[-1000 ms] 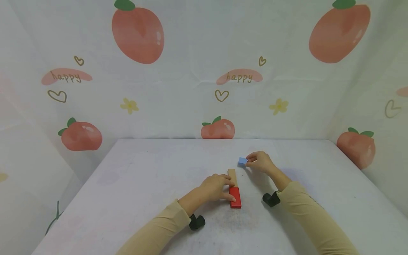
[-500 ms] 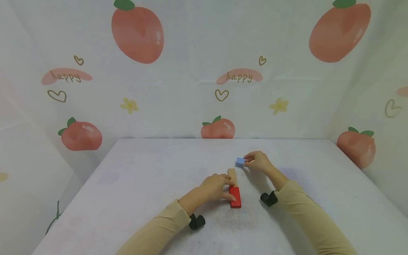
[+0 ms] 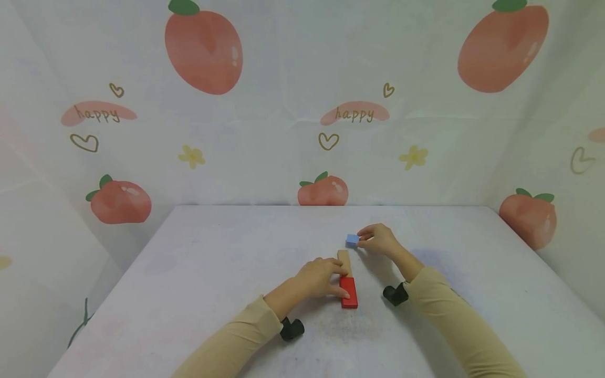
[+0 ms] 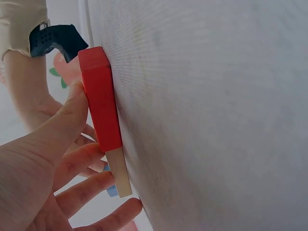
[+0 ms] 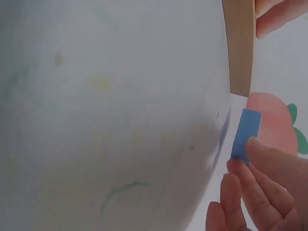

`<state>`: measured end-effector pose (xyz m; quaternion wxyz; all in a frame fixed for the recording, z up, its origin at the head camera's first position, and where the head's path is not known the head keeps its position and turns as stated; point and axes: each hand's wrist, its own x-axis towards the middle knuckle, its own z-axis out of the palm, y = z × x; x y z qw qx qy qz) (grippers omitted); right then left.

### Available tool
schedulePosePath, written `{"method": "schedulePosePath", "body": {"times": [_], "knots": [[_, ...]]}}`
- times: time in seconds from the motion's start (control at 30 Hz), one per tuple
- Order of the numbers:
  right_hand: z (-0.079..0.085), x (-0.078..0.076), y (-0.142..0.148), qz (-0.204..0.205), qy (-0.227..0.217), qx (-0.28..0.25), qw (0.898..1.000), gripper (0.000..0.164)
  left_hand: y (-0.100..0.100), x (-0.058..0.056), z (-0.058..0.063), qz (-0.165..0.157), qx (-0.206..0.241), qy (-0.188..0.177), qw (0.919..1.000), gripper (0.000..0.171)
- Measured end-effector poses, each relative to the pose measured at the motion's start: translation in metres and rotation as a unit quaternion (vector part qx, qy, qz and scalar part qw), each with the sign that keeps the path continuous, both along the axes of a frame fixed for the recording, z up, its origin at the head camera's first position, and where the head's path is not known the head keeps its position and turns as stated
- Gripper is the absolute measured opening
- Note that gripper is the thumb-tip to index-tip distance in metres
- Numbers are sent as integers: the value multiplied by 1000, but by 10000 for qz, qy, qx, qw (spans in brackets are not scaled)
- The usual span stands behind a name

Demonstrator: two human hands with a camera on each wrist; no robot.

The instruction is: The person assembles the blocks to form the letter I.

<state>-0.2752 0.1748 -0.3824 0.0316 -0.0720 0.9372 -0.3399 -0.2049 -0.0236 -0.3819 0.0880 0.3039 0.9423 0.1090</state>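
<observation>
A red block (image 3: 350, 292) and a natural wood block (image 3: 344, 257) lie end to end in a line on the white table. My left hand (image 3: 317, 278) rests along their left side, thumb on the red block and fingertips by the seam and the wood. The left wrist view shows the thumb and fingers all on one side of the blocks. Past the wood block's far end, my right hand (image 3: 382, 240) pinches a small blue block (image 5: 247, 130) between thumb and fingers. A gap separates the blue block from the wood block in the right wrist view.
The table (image 3: 236, 252) is covered in white cloth with faint stains. Its far edge meets a fruit-print curtain (image 3: 264, 157). Dark wrist-worn cameras, one of them (image 3: 292, 329) on the left, stick out beneath both forearms.
The right hand has shifted slightly left with the blue block, bringing it nearly in line with the other two blocks. The left hand, red block and wood block have stayed put.
</observation>
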Motion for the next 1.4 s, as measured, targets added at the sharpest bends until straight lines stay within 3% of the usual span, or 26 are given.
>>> {"method": "schedulePosePath", "body": {"times": [0.93, 1.4], "knots": [[-1, -2, -12, 33, -123, 2, 9999, 30, 0, 1, -1, 21, -3, -50, 10000, 54], [-2, -6, -15, 304, 51, 28, 9995, 28, 0, -1, -2, 9, 18, 20, 10000, 54]]}}
